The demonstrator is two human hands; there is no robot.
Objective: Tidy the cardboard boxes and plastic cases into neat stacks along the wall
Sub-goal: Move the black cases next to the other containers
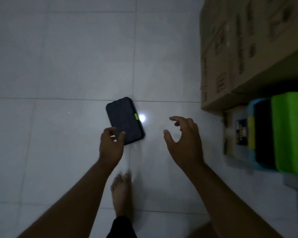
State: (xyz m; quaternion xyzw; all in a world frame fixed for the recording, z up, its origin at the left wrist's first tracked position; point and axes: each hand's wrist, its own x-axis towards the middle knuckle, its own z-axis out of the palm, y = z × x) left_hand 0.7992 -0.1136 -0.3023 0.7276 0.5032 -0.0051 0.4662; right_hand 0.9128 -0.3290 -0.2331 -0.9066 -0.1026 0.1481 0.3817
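Observation:
A dark plastic case with a green latch on its right edge is held over the white tile floor. My left hand grips its near corner, thumb on top. To the right of the case my right hand hovers with fingers spread and loosely curved, holding nothing. At the right, brown cardboard boxes are stacked in a tall pile. Beside them stand upright plastic cases: a green one, a black one and a light blue one.
My bare foot stands on the floor below the hands. A bright light reflection shines on the tile by the case's latch. A printed box stands left of the upright cases. The room is dim.

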